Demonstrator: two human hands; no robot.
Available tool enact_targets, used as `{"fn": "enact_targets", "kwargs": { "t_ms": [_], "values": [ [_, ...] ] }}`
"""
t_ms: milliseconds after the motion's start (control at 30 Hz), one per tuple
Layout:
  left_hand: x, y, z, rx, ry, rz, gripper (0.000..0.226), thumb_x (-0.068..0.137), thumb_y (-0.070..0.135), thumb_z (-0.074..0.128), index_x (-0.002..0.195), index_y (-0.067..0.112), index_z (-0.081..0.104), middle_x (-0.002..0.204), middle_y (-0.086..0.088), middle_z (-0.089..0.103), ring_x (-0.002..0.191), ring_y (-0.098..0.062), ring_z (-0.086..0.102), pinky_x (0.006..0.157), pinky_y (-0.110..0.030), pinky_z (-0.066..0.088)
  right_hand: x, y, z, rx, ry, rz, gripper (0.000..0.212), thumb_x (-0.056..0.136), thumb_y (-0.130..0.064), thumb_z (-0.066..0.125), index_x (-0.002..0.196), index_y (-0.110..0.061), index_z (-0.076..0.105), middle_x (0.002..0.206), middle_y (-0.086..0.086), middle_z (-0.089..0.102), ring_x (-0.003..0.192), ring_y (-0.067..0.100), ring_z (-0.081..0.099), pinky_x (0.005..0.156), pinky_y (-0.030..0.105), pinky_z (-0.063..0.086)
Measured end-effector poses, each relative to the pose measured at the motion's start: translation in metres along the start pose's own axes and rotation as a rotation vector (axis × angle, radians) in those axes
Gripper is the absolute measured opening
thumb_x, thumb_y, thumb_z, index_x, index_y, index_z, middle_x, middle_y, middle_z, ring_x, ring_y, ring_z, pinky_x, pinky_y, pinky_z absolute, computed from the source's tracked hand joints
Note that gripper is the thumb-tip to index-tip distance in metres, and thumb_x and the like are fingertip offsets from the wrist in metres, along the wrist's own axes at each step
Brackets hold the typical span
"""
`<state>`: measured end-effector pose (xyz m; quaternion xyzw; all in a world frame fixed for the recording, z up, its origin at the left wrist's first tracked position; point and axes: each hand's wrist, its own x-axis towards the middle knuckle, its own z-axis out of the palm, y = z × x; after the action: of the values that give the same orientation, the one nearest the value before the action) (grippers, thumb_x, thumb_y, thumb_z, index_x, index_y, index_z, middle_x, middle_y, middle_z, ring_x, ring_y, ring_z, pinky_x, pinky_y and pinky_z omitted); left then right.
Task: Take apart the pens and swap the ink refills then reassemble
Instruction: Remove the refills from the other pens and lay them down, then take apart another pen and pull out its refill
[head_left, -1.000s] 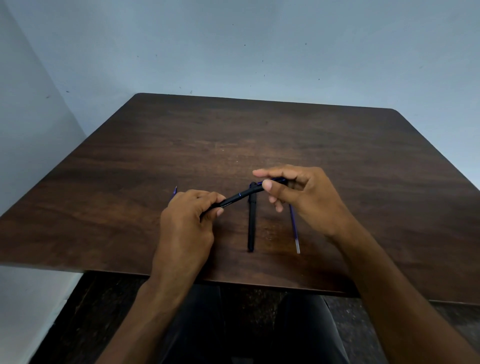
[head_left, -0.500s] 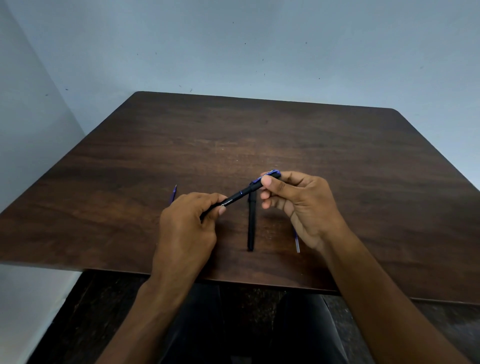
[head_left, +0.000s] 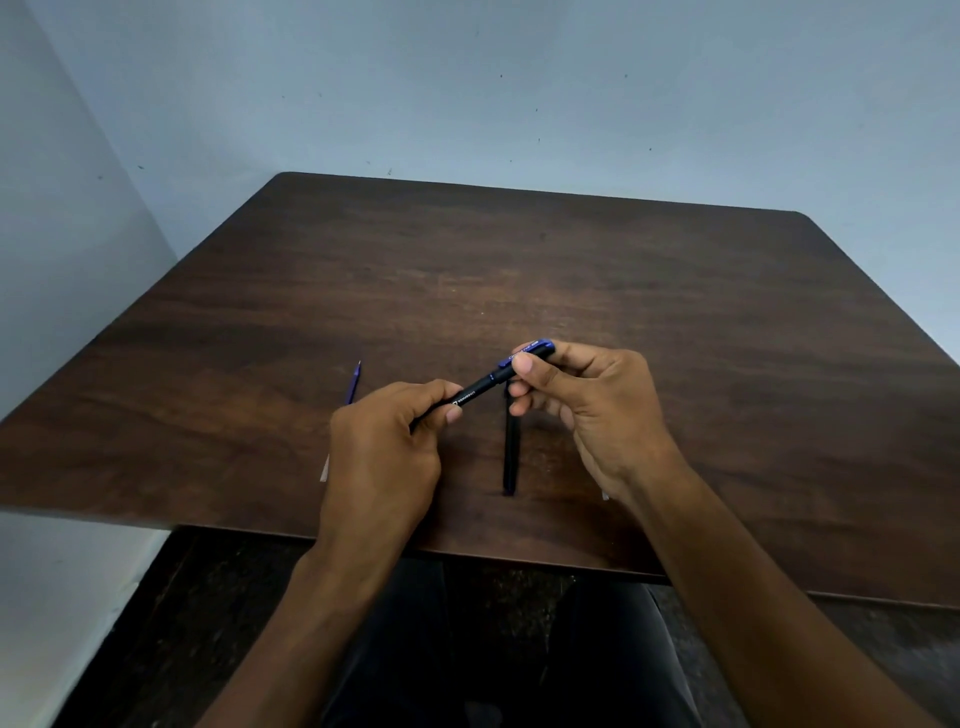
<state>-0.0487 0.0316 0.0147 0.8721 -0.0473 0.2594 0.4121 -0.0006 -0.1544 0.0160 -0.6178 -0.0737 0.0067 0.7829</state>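
Note:
A black pen (head_left: 480, 389) with a blue clip is held slanted above the dark wooden table (head_left: 519, 270). My left hand (head_left: 384, 452) grips its lower end. My right hand (head_left: 582, 410) pinches its upper, clip end between thumb and fingers. A second black pen barrel (head_left: 510, 457) lies on the table between my hands, pointing toward me. A blue ink refill (head_left: 353, 387) lies to the left, mostly hidden behind my left hand. Another refill lies under my right hand, with only a pale tip showing at my wrist.
The table's front edge (head_left: 519, 558) runs just under my forearms, with my dark-trousered lap below it. Light blue walls stand close behind and on the left.
My right hand slid down toward me along the held pen, so the blue clip end now shows past my fingers. That hand now covers the refill on the right. My left hand stayed put.

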Motion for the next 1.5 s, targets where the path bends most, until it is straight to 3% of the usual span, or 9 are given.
{"fn": "enact_targets", "kwargs": {
  "t_ms": [133, 300, 500, 733, 900, 1000, 1133, 1333, 1500],
  "values": [
    [-0.001, 0.003, 0.004, -0.02, 0.025, 0.002, 0.023, 0.082, -0.002, 0.076, 0.101, 0.012, 0.08, 0.092, 0.007, 0.075, 0.092, 0.001, 0.064, 0.08, -0.002, 0.043, 0.0, 0.0, -0.001, -0.018, 0.0, -0.015, 0.028, 0.076, -0.026, 0.084, 0.094, -0.005, 0.081, 0.083, 0.014, 0.077, 0.073, 0.025, 0.073, 0.069, 0.032, 0.059],
    [-0.002, 0.003, 0.007, -0.031, 0.048, 0.007, 0.025, 0.08, -0.006, 0.076, 0.099, 0.01, 0.08, 0.085, 0.017, 0.067, 0.083, 0.017, 0.061, 0.078, 0.001, 0.041, 0.0, 0.006, 0.0, -0.068, 0.028, -0.003, 0.022, 0.079, -0.024, 0.084, 0.094, -0.008, 0.081, 0.082, 0.016, 0.077, 0.072, 0.028, 0.074, 0.081, 0.052, 0.059],
    [-0.003, 0.001, 0.008, -0.029, 0.05, 0.001, 0.025, 0.081, -0.003, 0.077, 0.099, 0.013, 0.08, 0.084, 0.022, 0.065, 0.08, 0.024, 0.058, 0.077, 0.0, 0.043, -0.001, 0.007, 0.002, -0.023, 0.041, 0.017, 0.015, 0.083, -0.015, 0.081, 0.093, -0.005, 0.08, 0.083, 0.015, 0.077, 0.071, 0.025, 0.073, 0.073, 0.038, 0.059],
    [-0.001, 0.003, 0.001, -0.105, 0.013, -0.152, 0.021, 0.081, 0.018, 0.082, 0.1, 0.025, 0.08, 0.092, 0.014, 0.078, 0.077, 0.005, 0.07, 0.078, -0.011, 0.053, -0.004, 0.007, 0.017, 0.192, 0.059, 0.089, 0.014, 0.078, -0.008, 0.082, 0.086, 0.003, 0.078, 0.076, 0.015, 0.072, 0.068, 0.023, 0.068, 0.063, 0.03, 0.059],
    [-0.001, 0.012, 0.001, -0.214, -0.05, -0.18, 0.017, 0.083, 0.02, 0.08, 0.1, 0.021, 0.08, 0.08, 0.018, 0.075, 0.067, 0.008, 0.069, 0.061, -0.003, 0.047, -0.004, 0.006, 0.025, 0.144, 0.094, 0.118, 0.014, 0.079, -0.005, 0.082, 0.089, 0.004, 0.077, 0.074, 0.016, 0.073, 0.067, 0.026, 0.069, 0.061, 0.029, 0.057],
    [0.001, 0.016, 0.002, -0.214, -0.097, -0.171, 0.007, 0.086, 0.031, 0.075, 0.091, 0.03, 0.081, 0.068, 0.023, 0.073, 0.062, 0.007, 0.068, 0.058, -0.008, 0.048, -0.001, -0.002, 0.023, 0.093, 0.133, 0.119, 0.014, 0.082, -0.008, 0.081, 0.09, 0.003, 0.078, 0.072, 0.014, 0.073, 0.066, 0.024, 0.066, 0.059, 0.029, 0.056],
    [0.008, 0.02, 0.008, -0.209, -0.154, -0.158, 0.01, 0.088, 0.037, 0.072, 0.081, 0.034, 0.078, 0.075, 0.028, 0.072, 0.067, 0.009, 0.066, 0.064, -0.015, 0.052, -0.001, -0.018, 0.005, -0.028, 0.178, 0.132, 0.013, 0.086, -0.013, 0.077, 0.09, 0.0, 0.079, 0.079, 0.019, 0.076, 0.07, 0.028, 0.071, 0.065, 0.036, 0.06],
    [0.017, 0.034, 0.032, -0.184, -0.209, -0.106, 0.018, 0.088, 0.039, 0.072, 0.074, 0.029, 0.077, 0.069, 0.018, 0.073, 0.069, -0.002, 0.068, 0.065, -0.013, 0.05, -0.013, -0.043, -0.039, -0.315, 0.29, 0.157, 0.009, 0.085, -0.015, 0.08, 0.081, -0.008, 0.081, 0.069, 0.013, 0.069, 0.059, 0.022, 0.059, 0.06, 0.031, 0.056],
    [0.025, 0.052, 0.057, -0.157, -0.329, -0.023, 0.016, 0.089, 0.031, 0.073, 0.075, 0.027, 0.078, 0.073, 0.023, 0.073, 0.077, 0.013, 0.064, 0.066, -0.002, 0.041, -0.019, -0.055, -0.073, -0.574, 0.398, 0.231, 0.013, 0.082, -0.014, 0.082, 0.081, -0.003, 0.077, 0.059, 0.009, 0.069, 0.044, 0.018, 0.059, 0.052, 0.028, 0.055]
  ]
}}
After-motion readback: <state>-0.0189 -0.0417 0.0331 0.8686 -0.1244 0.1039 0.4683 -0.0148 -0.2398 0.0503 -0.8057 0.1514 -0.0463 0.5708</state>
